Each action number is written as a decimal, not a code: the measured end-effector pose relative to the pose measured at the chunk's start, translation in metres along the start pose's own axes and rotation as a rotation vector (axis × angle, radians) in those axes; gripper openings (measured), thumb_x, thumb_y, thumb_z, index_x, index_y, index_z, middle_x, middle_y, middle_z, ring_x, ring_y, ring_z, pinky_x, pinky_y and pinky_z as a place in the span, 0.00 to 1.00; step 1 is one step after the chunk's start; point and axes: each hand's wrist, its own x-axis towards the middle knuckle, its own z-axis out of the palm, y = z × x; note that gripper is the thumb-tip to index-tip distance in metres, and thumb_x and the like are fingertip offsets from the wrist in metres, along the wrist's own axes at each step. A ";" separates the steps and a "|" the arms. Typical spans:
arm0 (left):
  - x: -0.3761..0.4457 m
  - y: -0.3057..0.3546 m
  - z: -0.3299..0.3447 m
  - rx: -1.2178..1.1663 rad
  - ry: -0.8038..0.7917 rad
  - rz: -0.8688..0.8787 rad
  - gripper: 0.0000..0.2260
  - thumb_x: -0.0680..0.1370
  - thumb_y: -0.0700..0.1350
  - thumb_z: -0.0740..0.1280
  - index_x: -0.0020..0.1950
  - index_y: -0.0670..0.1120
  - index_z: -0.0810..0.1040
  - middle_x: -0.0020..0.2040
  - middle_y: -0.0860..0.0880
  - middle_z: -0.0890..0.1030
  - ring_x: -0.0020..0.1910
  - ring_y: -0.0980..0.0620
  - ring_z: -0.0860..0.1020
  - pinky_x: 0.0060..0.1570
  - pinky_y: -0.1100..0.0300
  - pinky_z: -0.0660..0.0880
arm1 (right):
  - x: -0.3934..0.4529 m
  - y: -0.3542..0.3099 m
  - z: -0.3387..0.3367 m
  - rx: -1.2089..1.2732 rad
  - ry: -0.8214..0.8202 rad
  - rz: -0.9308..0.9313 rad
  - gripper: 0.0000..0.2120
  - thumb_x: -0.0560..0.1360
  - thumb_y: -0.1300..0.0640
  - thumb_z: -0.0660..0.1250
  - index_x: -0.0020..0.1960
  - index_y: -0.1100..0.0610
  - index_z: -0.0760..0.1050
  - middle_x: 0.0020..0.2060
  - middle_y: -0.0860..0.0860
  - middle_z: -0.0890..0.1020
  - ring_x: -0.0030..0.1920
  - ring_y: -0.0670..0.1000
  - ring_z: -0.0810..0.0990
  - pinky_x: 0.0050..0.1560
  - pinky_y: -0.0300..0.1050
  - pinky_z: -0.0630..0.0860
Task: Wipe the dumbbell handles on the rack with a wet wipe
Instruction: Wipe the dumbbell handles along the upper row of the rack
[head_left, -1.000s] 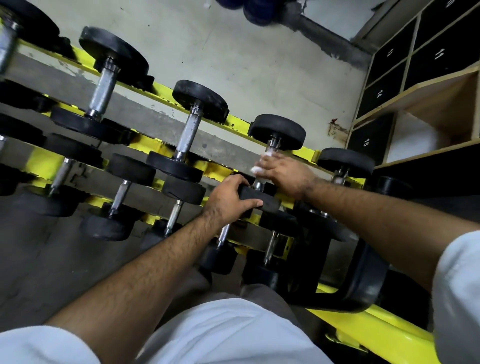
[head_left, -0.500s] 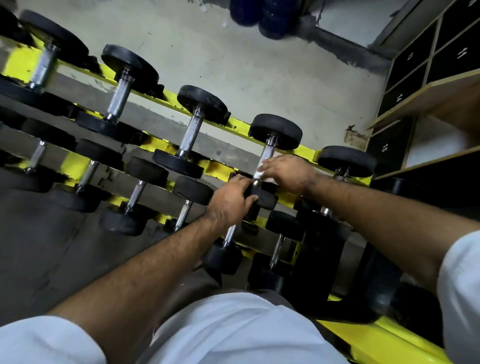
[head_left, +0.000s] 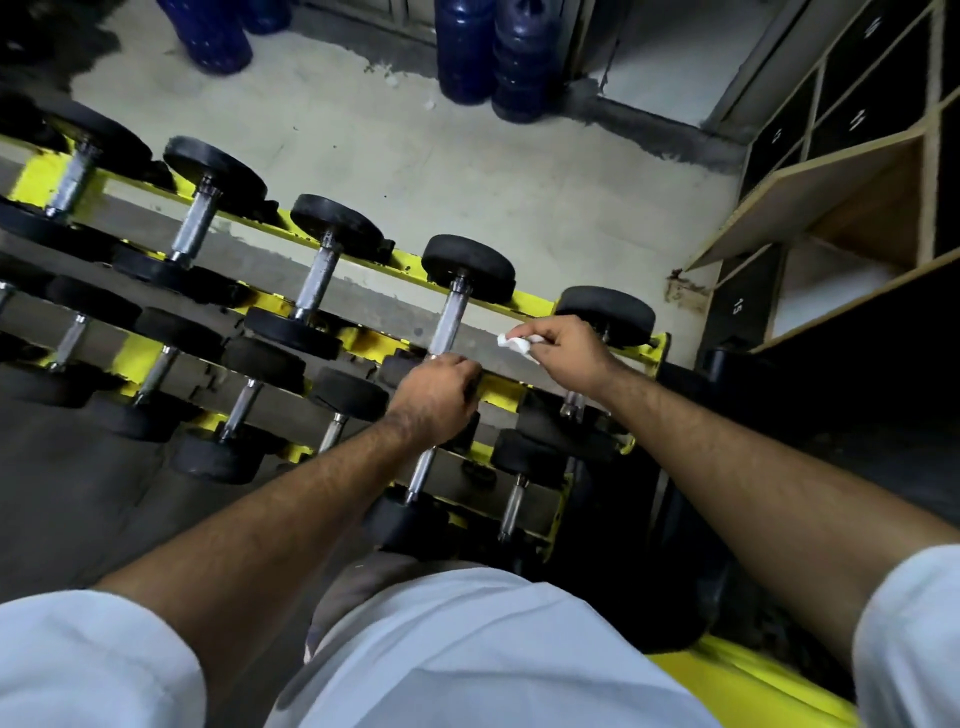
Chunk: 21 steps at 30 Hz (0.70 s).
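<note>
A yellow rack (head_left: 524, 304) holds several black dumbbells with chrome handles on two tiers. My right hand (head_left: 566, 351) pinches a small white wet wipe (head_left: 511, 343), held off to the right of the chrome handle (head_left: 449, 322) of the fourth top-row dumbbell and in front of the last dumbbell's far disc (head_left: 608, 312). My left hand (head_left: 434, 397) grips the near black end of that fourth dumbbell; the end is mostly hidden under the hand.
Lower-tier dumbbells (head_left: 415, 475) sit below my left wrist. Wooden cubby shelves (head_left: 852, 182) with numbered black doors stand at the right. Blue stacked objects (head_left: 488, 57) rest on the concrete floor beyond the rack. A yellow frame part (head_left: 748, 686) lies near my right leg.
My right hand has come off the fourth dumbbell's handle with the wipe and shifted right. The left hand keeps its grip. The camera view has tilted up, showing more floor.
</note>
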 end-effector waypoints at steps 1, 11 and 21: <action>0.002 0.010 0.005 0.006 -0.005 0.002 0.15 0.77 0.50 0.67 0.62 0.47 0.77 0.57 0.48 0.79 0.55 0.46 0.78 0.54 0.51 0.78 | -0.005 0.005 -0.008 -0.003 0.005 -0.006 0.09 0.75 0.52 0.69 0.52 0.47 0.86 0.49 0.40 0.86 0.52 0.42 0.83 0.55 0.45 0.79; 0.004 0.093 0.059 -0.148 -0.039 -0.097 0.19 0.76 0.58 0.69 0.61 0.47 0.77 0.58 0.45 0.78 0.56 0.44 0.78 0.54 0.53 0.76 | -0.047 0.057 -0.054 0.194 0.052 0.038 0.06 0.77 0.58 0.70 0.52 0.52 0.83 0.48 0.46 0.85 0.50 0.46 0.81 0.53 0.43 0.76; -0.004 0.135 0.092 -0.131 -0.007 -0.278 0.29 0.74 0.66 0.67 0.65 0.47 0.73 0.65 0.47 0.70 0.61 0.45 0.75 0.58 0.50 0.77 | -0.059 0.081 -0.074 -0.260 0.217 -0.173 0.17 0.75 0.65 0.65 0.60 0.52 0.83 0.58 0.45 0.84 0.56 0.45 0.82 0.57 0.29 0.71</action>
